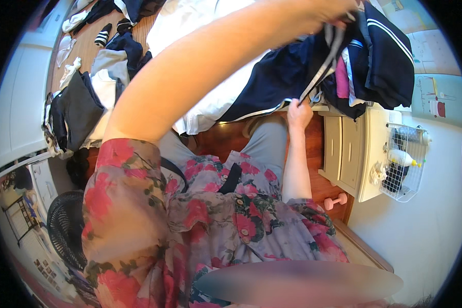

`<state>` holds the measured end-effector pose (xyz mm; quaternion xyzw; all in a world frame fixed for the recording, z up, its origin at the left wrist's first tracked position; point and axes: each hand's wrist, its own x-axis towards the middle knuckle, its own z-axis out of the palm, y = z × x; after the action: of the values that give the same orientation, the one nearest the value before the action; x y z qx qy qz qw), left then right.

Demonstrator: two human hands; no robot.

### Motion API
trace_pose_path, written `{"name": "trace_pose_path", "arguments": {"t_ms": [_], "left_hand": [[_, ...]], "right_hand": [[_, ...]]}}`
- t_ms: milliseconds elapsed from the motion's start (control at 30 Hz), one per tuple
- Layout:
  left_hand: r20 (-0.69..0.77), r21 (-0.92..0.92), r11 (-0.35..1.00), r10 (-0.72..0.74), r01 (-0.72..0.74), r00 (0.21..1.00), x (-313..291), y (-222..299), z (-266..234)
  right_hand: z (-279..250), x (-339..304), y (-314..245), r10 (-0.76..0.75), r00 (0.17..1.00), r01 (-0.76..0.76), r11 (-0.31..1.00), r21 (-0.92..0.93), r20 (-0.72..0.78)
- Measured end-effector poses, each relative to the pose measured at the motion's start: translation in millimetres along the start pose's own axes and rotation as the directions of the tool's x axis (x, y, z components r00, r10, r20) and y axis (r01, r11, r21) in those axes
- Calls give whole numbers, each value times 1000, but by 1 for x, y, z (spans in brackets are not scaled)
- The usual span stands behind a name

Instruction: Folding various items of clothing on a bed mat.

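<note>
A narrow grey fabric strap (pixel 321 69) with pale edges runs taut on a slant, its upper end pinched in the left hand (pixel 339 13) high above the cream drawer unit (pixel 349 149), its lower end gripped by the right hand (pixel 299 114) just left of that unit's top. It belongs to a dark navy garment with white stripes (pixel 385 56), heaped and crumpled on top of the drawer unit.
</note>
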<state>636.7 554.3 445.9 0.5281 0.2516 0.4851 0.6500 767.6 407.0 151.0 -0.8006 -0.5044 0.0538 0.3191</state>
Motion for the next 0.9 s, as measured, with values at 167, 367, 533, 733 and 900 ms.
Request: {"name": "trace_pose_path", "arguments": {"t_ms": [167, 367, 533, 733, 900], "left_hand": [[-332, 87, 994, -32, 64, 943, -41, 6, -111], [-584, 199, 980, 112, 8, 804, -126, -4, -281], [-724, 521, 694, 50, 497, 688, -227, -52, -382], [-734, 664, 283, 71, 692, 675, -300, -139, -402], [-867, 339, 762, 25, 552, 498, -312, -153, -414]], "right_hand": [[-29, -11, -6, -171, 985, 173, 975, 137, -28], [-18, -27, -59, -470, 877, 458, 880, 122, 98], [37, -45, -69, -581, 699, 623, 781, 44, 418], [23, -33, -96, -427, 585, 541, 839, 61, 690], [34, -27, -160, -580, 669, 580, 798, 162, 465]]}}
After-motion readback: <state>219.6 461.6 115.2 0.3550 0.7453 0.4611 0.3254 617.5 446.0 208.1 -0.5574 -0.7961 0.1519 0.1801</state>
